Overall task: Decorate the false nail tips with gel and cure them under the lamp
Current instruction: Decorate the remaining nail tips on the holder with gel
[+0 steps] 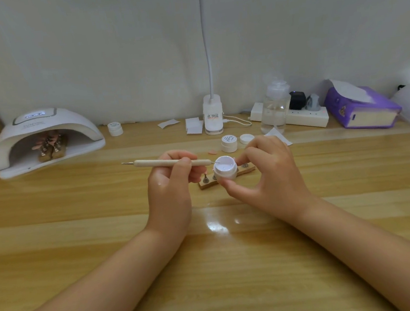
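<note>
My left hand [171,181] grips a wooden dotting tool [159,162], held level, with its metal tip over the white gel in a small open jar [224,168]. My right hand [268,174] pinches that jar between thumb and fingers, above a wooden nail-tip stand [208,184] with metal holders. The white curing lamp [44,140] sits at the far left with pink nail tips on stands [51,145] inside it. A loose pink nail tip [212,152] lies on the table behind my hands.
A closed gel jar [229,143] and a loose lid [246,138] stand behind my right hand. Further back are another jar [115,128], a desk lamp base [212,115], a clear pump bottle [274,108], a power strip [303,118], wipes [193,125] and a purple tissue pack [362,107].
</note>
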Demonstrator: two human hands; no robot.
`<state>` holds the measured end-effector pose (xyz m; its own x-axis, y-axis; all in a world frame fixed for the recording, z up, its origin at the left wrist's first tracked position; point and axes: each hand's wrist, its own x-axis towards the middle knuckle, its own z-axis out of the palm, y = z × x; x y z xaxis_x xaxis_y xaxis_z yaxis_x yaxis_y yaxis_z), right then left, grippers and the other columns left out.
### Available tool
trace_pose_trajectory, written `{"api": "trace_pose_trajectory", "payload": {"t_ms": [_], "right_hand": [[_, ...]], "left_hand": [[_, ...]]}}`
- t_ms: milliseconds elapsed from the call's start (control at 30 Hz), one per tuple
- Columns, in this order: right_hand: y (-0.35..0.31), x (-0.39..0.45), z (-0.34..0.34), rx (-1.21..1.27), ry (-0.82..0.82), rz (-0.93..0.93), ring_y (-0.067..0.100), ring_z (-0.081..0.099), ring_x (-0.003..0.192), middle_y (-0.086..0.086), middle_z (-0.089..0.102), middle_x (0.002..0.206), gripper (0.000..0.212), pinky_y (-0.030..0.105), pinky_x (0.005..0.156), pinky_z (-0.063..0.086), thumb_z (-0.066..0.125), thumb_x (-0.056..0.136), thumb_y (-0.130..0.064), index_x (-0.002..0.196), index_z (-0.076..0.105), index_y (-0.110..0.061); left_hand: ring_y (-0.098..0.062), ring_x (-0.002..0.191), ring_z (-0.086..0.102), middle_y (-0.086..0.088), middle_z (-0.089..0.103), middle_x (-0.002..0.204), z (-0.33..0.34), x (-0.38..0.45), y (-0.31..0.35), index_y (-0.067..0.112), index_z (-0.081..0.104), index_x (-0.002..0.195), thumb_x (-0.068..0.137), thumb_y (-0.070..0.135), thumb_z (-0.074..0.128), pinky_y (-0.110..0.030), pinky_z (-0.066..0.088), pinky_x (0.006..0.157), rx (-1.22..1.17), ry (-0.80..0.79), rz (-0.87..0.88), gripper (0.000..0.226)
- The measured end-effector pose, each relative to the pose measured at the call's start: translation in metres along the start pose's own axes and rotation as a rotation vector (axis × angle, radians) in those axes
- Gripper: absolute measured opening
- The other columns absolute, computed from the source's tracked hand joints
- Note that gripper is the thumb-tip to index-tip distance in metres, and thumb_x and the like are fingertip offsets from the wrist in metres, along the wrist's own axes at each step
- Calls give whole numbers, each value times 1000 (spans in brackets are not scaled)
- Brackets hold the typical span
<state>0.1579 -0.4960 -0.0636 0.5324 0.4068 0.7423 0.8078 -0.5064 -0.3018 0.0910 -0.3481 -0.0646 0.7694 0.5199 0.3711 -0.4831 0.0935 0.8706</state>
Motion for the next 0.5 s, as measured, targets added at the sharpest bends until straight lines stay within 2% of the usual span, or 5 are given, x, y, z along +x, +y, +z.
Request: {"api": "trace_pose_trajectory", "payload": {"t_ms": [500], "right_hand": [[-1, 0, 0, 11, 3, 10, 23, 50, 78, 3, 54, 76, 34, 43, 73, 41, 77, 68, -40, 73, 65, -8]], "left_hand": [[-10, 59, 59, -2, 67, 61, 0, 2, -2, 9, 57, 80, 77, 19, 49, -20, 48, 58, -15, 24, -42, 12]]}}
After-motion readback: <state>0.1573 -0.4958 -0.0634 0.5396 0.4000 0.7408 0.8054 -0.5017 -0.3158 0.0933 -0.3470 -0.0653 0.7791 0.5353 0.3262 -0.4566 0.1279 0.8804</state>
